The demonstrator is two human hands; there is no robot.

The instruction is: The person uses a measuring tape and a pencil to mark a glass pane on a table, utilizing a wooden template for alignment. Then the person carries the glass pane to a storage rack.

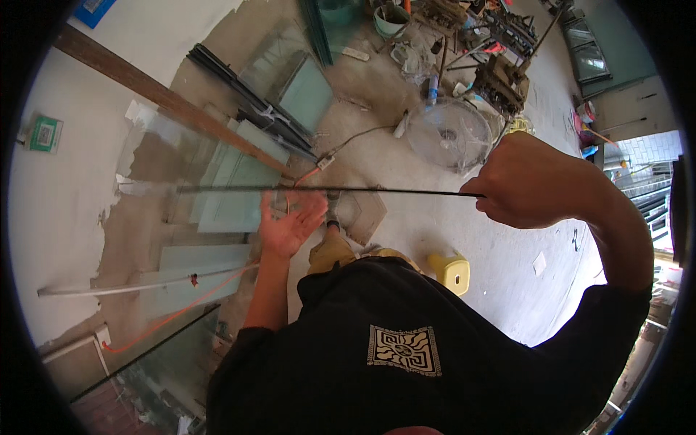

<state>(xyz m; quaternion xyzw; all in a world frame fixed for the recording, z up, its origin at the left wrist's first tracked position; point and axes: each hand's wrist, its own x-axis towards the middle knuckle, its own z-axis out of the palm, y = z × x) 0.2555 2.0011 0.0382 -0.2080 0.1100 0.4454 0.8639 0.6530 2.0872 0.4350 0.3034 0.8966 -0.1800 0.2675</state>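
A long, thin, dark strip (391, 191) stretches almost level across the view in front of my chest. It may be the edge of a thin sheet seen side-on; I cannot tell. My right hand (528, 181) is closed round its right end, with the elbow raised out to the side. My left hand (291, 221) is open, fingers spread, just below the strip's left half; whether it touches the strip I cannot tell. The strip's far left end is blurred.
Glass sheets (235, 177) and dark metal profiles (221, 72) lean at the left wall beside a brown post (156, 90). A fan (448, 135) stands ahead, with cluttered machinery (500, 83) beyond. A yellow stool (451, 272) is right of my body; an orange cable (181, 312) runs at left.
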